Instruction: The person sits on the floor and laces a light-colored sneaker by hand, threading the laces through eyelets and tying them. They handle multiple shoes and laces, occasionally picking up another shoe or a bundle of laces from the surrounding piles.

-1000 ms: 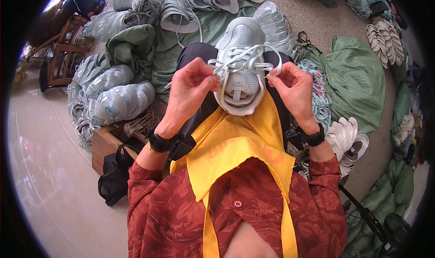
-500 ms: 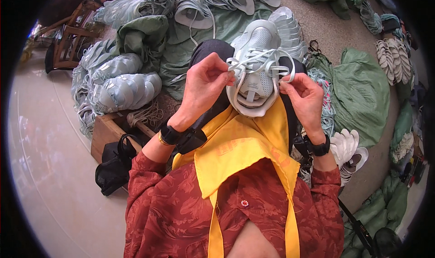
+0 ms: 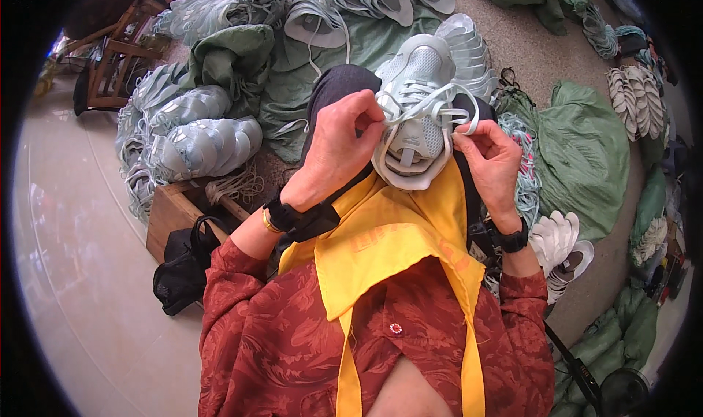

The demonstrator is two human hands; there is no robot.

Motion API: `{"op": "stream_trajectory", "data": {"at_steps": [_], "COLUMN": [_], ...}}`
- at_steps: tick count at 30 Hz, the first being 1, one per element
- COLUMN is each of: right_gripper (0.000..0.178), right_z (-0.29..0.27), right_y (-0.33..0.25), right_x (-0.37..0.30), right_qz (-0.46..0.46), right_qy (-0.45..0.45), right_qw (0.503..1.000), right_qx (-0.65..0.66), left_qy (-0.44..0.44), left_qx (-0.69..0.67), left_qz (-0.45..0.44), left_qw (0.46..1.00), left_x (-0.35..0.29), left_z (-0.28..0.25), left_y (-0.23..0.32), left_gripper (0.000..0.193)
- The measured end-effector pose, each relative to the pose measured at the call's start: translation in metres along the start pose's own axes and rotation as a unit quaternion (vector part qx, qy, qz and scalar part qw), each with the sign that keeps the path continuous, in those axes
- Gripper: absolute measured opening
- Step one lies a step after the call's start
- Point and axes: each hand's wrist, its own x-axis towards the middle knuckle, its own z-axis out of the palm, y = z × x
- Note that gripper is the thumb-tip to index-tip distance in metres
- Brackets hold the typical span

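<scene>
A pale mint shoe upper point(image 3: 423, 60) rests across my knees, toe pointing away and its heel opening toward me. A light shoelace point(image 3: 423, 108) runs through its eyelets and loops over the tongue. At the left side of the upper, my left hand point(image 3: 338, 142) is closed in a pinch on the lace. My right hand point(image 3: 494, 161) pinches the lace on the right side, just beneath a standing loop point(image 3: 472, 102). The fingertips of both hands are close to the eyelet rows. A yellow apron point(image 3: 395, 234) lies over my lap below the shoe upper.
Nested stacks of pale uppers point(image 3: 205, 147) lie at the left, with more at the far side. Beside my left arm are a wooden box point(image 3: 172, 223) and a black bag point(image 3: 181, 267). Green sacking point(image 3: 582, 146) and white uppers point(image 3: 555, 237) lie to the right.
My left hand has shifted slightly right, closer to the eyelets, and the lace between the hands has drawn together. My right hand stays nearly in place.
</scene>
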Motion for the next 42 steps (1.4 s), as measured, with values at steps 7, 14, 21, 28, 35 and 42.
{"op": "stream_trajectory", "data": {"at_steps": [7,14,21,28,35,42], "right_gripper": [0.009,0.014,0.020,0.025,0.022,0.023], "right_z": [-0.001,0.005,-0.006,0.006,0.011,0.008], "right_y": [-0.005,-0.007,-0.018,-0.026,-0.018,-0.021], "right_x": [0.007,0.004,-0.010,-0.009,-0.013,-0.008], "right_qz": [0.006,-0.095,-0.087,-0.237,-0.175,-0.305], "right_qy": [-0.010,0.010,0.041,0.027,0.035,0.004], "right_qw": [1.000,0.984,0.975,0.927,0.946,0.875], "right_qx": [0.005,-0.148,-0.202,-0.288,-0.270,-0.376], "left_qy": [0.015,-0.046,-0.008,0.017,0.028,0.068], "left_qx": [0.057,-0.066,0.042,0.101,0.126,0.164], "left_qz": [0.074,-0.102,0.030,0.082,0.123,0.146], "left_qw": [0.996,0.991,0.999,0.991,0.984,0.973], "left_x": [0.001,-0.002,-0.010,-0.014,-0.015,-0.015], "left_z": [0.008,0.007,0.006,0.013,0.014,0.018], "left_y": [-0.002,-0.018,0.003,0.004,-0.002,-0.001], "left_gripper": [0.008,0.010,0.022,0.025,0.020,0.018]}}
